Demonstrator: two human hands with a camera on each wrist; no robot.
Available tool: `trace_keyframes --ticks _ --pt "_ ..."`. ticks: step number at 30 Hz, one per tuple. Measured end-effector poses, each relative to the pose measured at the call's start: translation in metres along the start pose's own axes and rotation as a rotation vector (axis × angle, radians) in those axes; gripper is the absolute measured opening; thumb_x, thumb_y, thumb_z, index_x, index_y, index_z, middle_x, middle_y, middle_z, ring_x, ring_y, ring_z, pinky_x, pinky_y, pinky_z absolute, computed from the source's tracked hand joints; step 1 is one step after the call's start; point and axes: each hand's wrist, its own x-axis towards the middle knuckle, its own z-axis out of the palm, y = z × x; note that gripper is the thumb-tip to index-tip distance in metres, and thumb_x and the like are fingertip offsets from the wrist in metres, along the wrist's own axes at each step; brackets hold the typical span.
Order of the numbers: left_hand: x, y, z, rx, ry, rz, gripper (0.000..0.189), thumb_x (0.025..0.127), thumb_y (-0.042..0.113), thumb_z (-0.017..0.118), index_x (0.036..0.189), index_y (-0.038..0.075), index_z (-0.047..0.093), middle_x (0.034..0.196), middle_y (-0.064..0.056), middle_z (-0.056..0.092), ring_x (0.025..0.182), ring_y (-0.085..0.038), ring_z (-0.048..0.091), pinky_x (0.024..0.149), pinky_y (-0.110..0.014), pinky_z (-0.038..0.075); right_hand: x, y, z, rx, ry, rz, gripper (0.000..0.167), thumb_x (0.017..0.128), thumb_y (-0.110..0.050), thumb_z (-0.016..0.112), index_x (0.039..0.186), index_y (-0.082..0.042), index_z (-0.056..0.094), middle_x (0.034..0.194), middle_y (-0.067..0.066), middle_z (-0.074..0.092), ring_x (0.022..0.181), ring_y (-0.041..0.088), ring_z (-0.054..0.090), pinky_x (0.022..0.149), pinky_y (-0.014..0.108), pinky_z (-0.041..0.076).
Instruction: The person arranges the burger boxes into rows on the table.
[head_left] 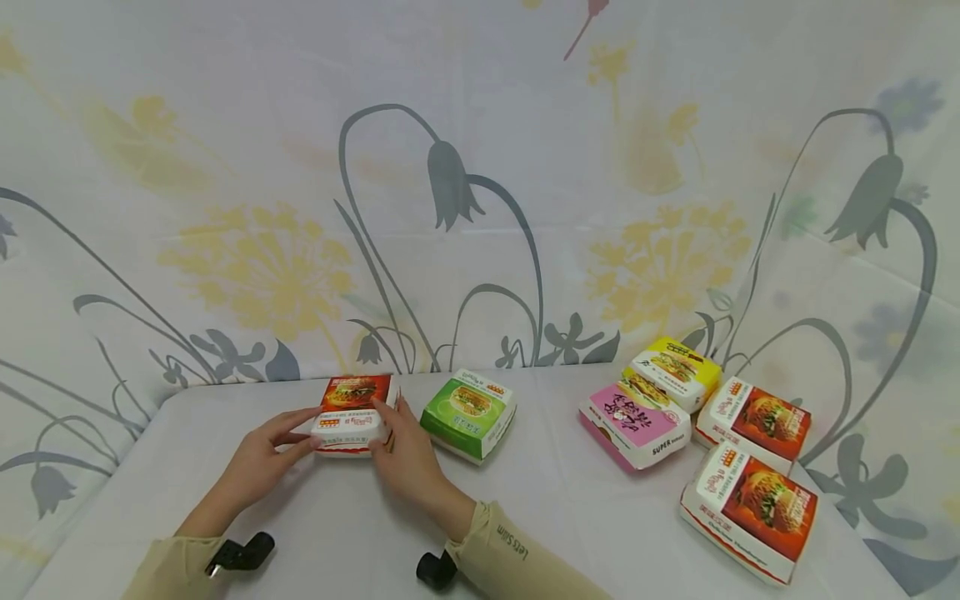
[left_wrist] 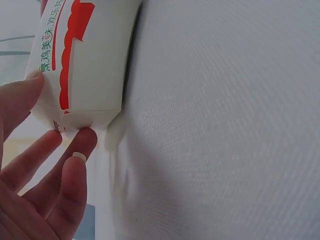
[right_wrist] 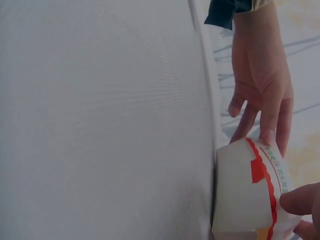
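Note:
A red and white burger box lies on the left part of the white table, its printed burger lid facing up. My left hand holds its left side, the thumb at the front and the fingers round the corner. On the right side my right hand grips it, thumb low at the front and fingers along the lid and side. In the left wrist view, the box shows a white wall with a red scalloped stripe. The right wrist view shows the same box between both hands, its base on the cloth.
Just right of the hands sits a green burger box. Farther right stand a pink box, a yellow box and two red and white boxes, close together. A flower-printed curtain hangs behind the table.

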Motion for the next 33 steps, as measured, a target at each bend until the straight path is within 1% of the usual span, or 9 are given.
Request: trace_keyframes --ticks 7,12,18,24,27,29,33 --pt "-0.002 -0.001 0.0 -0.008 0.011 0.011 0.049 0.094 0.023 0.071 0.139 0.007 0.058 0.137 -0.021 0.055 0.101 -0.038 0.068 0.065 -0.028 0.054 0.0 0.0 0.0 -0.027 0.004 -0.027 0.058 0.093 -0.006 0.061 0.148 -0.012 0.048 0.156 0.025 0.03 0.143 0.036 0.032 0.112 0.05 0.033" --pt "-0.001 -0.001 0.0 0.006 0.02 0.022 0.049 0.094 0.023 0.071 0.138 0.007 0.058 0.136 -0.02 0.056 0.1 -0.036 0.069 0.066 -0.028 0.054 0.0 -0.003 -0.001 -0.033 0.017 -0.05 0.057 0.092 -0.004 0.061 0.147 -0.01 0.049 0.157 0.023 0.031 0.143 0.035 0.032 0.113 0.05 0.032" --pt "-0.002 0.0 -0.001 0.029 0.025 0.021 0.049 0.093 0.023 0.072 0.138 0.007 0.059 0.135 -0.019 0.057 0.098 -0.034 0.069 0.068 -0.028 0.054 0.0 -0.008 -0.007 -0.046 0.043 -0.086 0.054 0.092 -0.003 0.06 0.145 -0.008 0.052 0.155 0.02 0.036 0.142 0.031 0.035 0.112 0.05 0.034" --pt "-0.001 -0.001 -0.001 0.038 0.018 0.013 0.05 0.094 0.025 0.071 0.138 0.007 0.058 0.137 -0.019 0.056 0.099 -0.034 0.069 0.07 -0.032 0.054 -0.003 -0.016 -0.018 0.011 0.029 -0.094 0.053 0.093 -0.004 0.06 0.145 -0.009 0.052 0.154 0.017 0.038 0.141 0.029 0.036 0.111 0.051 0.033" --pt "-0.001 -0.001 0.0 0.042 0.014 0.011 0.049 0.094 0.026 0.071 0.139 0.008 0.058 0.137 -0.019 0.056 0.1 -0.034 0.069 0.072 -0.034 0.054 -0.004 -0.018 -0.026 0.028 0.014 -0.101 0.051 0.095 -0.007 0.059 0.145 -0.011 0.052 0.154 0.012 0.04 0.142 0.025 0.036 0.112 0.047 0.034" --pt "-0.001 -0.001 0.0 0.043 0.014 0.012 0.049 0.094 0.026 0.071 0.139 0.009 0.058 0.137 -0.018 0.057 0.1 -0.034 0.069 0.072 -0.035 0.054 -0.005 -0.019 -0.032 0.033 0.007 -0.12 0.049 0.096 -0.007 0.06 0.144 -0.011 0.053 0.153 0.011 0.043 0.141 0.023 0.038 0.11 0.045 0.038" --pt "-0.001 -0.001 0.0 0.044 0.013 0.012 0.05 0.094 0.028 0.07 0.139 0.009 0.058 0.136 -0.018 0.057 0.1 -0.033 0.068 0.071 -0.034 0.053 -0.003 -0.02 -0.046 0.032 0.007 -0.133 0.045 0.096 -0.007 0.061 0.141 -0.011 0.056 0.151 0.007 0.047 0.137 0.021 0.044 0.103 0.038 0.046"
